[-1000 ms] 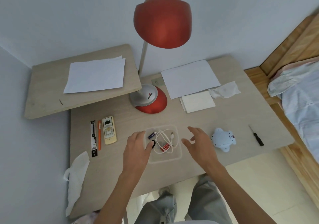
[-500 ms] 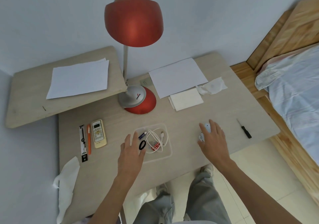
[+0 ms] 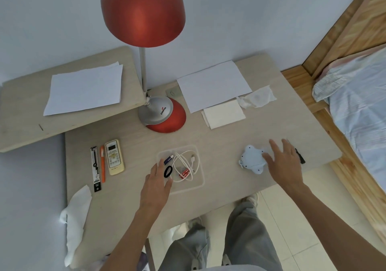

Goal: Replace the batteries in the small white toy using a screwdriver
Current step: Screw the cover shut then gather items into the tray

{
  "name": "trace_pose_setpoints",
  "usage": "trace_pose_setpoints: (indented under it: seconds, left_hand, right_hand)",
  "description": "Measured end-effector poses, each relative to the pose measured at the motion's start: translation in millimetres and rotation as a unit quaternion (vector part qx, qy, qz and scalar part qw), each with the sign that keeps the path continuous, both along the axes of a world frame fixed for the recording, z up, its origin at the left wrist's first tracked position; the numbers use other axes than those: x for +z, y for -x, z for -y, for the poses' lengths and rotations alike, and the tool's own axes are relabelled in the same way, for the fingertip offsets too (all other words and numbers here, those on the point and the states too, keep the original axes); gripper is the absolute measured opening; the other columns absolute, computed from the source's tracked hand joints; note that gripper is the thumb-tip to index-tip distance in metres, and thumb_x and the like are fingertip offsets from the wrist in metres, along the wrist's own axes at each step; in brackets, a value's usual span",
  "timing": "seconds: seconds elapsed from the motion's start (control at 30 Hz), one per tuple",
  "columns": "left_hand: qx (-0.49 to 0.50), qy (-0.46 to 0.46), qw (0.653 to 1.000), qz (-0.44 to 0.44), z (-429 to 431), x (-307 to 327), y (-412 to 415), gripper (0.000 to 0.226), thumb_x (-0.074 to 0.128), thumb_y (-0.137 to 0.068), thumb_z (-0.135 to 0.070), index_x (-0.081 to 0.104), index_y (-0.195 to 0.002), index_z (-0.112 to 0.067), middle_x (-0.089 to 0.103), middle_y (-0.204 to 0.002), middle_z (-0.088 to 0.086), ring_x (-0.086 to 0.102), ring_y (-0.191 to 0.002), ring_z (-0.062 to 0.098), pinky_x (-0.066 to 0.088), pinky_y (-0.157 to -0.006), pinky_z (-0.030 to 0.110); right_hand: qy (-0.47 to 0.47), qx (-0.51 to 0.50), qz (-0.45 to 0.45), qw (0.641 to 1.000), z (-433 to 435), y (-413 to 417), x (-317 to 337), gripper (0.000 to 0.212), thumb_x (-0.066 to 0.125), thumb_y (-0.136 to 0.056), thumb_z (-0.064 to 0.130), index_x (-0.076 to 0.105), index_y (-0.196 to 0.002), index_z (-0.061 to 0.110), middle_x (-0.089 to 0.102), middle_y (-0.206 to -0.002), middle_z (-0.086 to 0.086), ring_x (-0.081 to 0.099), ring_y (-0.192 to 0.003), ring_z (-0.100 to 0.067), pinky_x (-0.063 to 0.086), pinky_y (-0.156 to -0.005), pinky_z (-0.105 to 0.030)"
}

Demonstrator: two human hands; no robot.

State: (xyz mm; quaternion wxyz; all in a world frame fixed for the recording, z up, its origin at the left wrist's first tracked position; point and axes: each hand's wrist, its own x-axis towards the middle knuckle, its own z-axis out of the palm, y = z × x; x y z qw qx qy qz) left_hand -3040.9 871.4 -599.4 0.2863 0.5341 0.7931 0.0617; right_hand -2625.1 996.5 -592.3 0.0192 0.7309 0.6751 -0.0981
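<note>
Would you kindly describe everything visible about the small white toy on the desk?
The small white toy is pale bluish-white, apparently smooth plastic, with a rounded body and stubby lobes at its corners. It lies flat on the desk. The right hand, fingers straight, is at its right side; the thumb appears to touch it.

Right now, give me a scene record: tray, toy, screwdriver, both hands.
tray: clear, on the table; holds a blue battery, white cable, black ring, small red items
toy: on the table, right of the tray
screwdriver: right of the toy, partly hidden by the right hand
left hand: open, fingers over the tray's left rim
right hand: open, fingers spread, between toy and screwdriver, holds nothing
</note>
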Motion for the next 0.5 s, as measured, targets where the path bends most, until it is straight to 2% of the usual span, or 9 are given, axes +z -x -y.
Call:
trace_pose_setpoints:
  seconds: [0.2,0.3,0.43,0.5]
  left_hand:
    - [0.004,0.000,1.000,-0.017,1.4,-7.1,-2.3,0.076,0.060,-0.105,-0.029,0.016,-0.167,-0.029,0.037,-0.163,0.002,0.051,-0.134,0.028,0.051,-0.104,0.041]
    - [0.006,0.002,1.000,-0.025,1.3,-7.3,-2.5,0.074,0.060,-0.105,-0.024,0.018,-0.166,-0.027,0.039,-0.161,0.002,0.051,-0.131,0.028,0.053,-0.102,0.042]
    - [0.025,-0.003,1.000,-0.019,1.2,-12.4,-3.8,0.072,0.054,-0.103,-0.008,0.021,-0.164,-0.028,0.049,-0.143,0.004,0.061,-0.106,0.026,0.059,-0.086,0.044]
    - [0.044,-0.008,0.999,-0.004,0.9,-11.4,-8.4,0.071,0.050,-0.102,0.000,0.026,-0.163,-0.027,0.048,-0.140,0.003,0.064,-0.100,0.027,0.057,-0.083,0.042]
  right_hand:
    - [0.028,-0.038,0.042,0.998,-17.8,-57.5,-22.2,0.052,0.060,-0.105,0.031,0.049,-0.153,0.017,0.049,-0.148,-0.029,0.051,-0.128,-0.051,0.054,-0.094,-0.062]
    - [0.049,-0.047,0.053,0.996,-19.5,-77.5,-32.6,0.045,0.063,-0.102,0.022,0.053,-0.145,0.015,0.053,-0.131,-0.024,0.054,-0.115,-0.048,0.057,-0.085,-0.060]
    - [0.054,-0.033,0.069,0.996,-19.0,-88.3,-38.9,0.037,0.061,-0.098,0.010,0.054,-0.134,0.011,0.052,-0.113,-0.022,0.055,-0.100,-0.045,0.057,-0.074,-0.054]
    - [0.059,-0.034,0.059,0.996,-20.9,-87.6,-38.5,0.035,0.059,-0.095,0.002,0.054,-0.128,0.011,0.049,-0.107,-0.017,0.053,-0.092,-0.040,0.055,-0.067,-0.050]
